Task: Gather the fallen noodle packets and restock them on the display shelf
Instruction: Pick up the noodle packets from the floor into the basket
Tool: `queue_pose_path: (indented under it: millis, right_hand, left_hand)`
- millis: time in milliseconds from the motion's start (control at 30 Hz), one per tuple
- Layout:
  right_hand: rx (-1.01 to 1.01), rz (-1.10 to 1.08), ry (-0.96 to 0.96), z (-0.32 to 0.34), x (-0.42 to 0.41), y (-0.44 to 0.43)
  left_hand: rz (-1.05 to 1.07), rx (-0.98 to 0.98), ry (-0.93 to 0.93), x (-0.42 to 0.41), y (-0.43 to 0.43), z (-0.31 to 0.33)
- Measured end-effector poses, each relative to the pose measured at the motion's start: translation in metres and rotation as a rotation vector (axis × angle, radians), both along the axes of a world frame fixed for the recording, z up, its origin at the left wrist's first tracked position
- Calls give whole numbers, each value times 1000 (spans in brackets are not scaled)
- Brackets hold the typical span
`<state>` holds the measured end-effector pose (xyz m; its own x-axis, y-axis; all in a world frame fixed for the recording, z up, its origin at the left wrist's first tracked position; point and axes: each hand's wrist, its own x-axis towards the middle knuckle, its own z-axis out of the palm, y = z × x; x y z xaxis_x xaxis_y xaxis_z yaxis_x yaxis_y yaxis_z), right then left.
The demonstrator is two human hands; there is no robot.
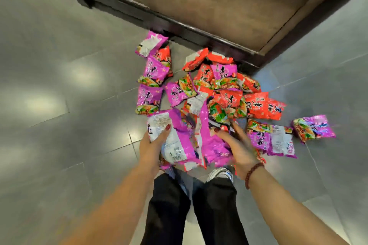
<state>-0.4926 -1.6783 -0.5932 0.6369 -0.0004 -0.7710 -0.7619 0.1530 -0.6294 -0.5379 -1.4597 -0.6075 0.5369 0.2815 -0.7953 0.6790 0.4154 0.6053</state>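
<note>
Gathering step, early on: my L hand (153, 145) pinches a purple packet (175, 135), thumb on top, and my R hand (239, 149) grips the far side of the same bundle (211, 145). Most packets (219, 89) lie scattered on the floor (59, 105) by the cabinet base (199, 42). Next: square the bundle, scoop more, then lift to shelf (not in view).

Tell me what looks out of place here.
Noodle packets lie spilled on the floor by the cabinet, pink and red jumbled, overlapping, some face down. One pink packet lies apart at the right. The left hand and right hand grip a bundle at the near edge.
</note>
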Motion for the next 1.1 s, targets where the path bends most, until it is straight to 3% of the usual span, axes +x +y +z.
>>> queue_pose_path:
  millis: [267, 500, 800, 933, 1100]
  right_hand:
    - [203, 202, 32, 176, -18, 110]
    - [324, 446, 129, 271, -34, 214]
    - [325, 809, 145, 305, -41, 340]
    - [390, 960, 139, 307, -28, 395]
    - [296, 1116, 44, 301, 8, 483]
  left_hand:
    - [297, -214, -71, -56, 78, 176]
    - [396, -244, -209, -111, 161, 277]
    - [550, -203, -294, -156, 247, 319]
    - [618, -179, -336, -150, 286, 323]
    - [739, -163, -342, -127, 358, 319]
